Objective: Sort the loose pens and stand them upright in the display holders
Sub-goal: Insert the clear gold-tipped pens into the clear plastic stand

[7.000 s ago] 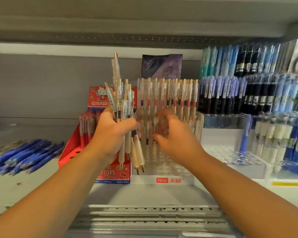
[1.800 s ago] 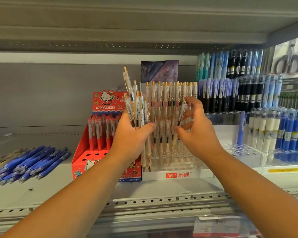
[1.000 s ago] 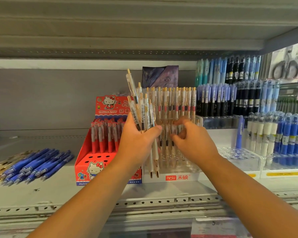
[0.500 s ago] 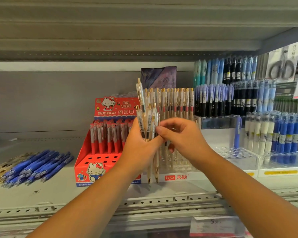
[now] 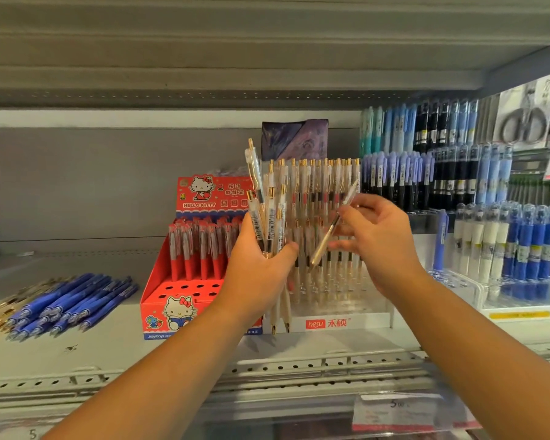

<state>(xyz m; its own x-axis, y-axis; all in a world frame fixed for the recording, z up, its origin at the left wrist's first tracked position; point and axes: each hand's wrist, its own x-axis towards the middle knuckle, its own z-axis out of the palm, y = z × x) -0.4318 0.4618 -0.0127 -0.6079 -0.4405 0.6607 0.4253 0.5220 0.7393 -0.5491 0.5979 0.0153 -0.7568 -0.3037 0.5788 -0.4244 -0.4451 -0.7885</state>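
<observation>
Head view: the left hand [image 5: 258, 274] grips a bundle of pens [image 5: 267, 217], kept upright as ready stock. The right hand [image 5: 383, 246] pinches a single pen [image 5: 329, 231], tilted tip-down before the clear holder [image 5: 369, 319], probably for insertion.

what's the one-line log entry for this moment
left hand: holds bunch of pens | right hand: pinches single pen, tilted | holder: back rows filled | step: single pen not yet slotted

Red display box [image 5: 188, 290] ahead of you: "HELLO KITTY" on header, "Joytop" at bottom front. Clear pen holder [image 5: 369, 317] beside it: "hesu 禾硕" on white base. Shelf-edge tag [image 5: 394, 411]: "5", rest blurred.
</observation>
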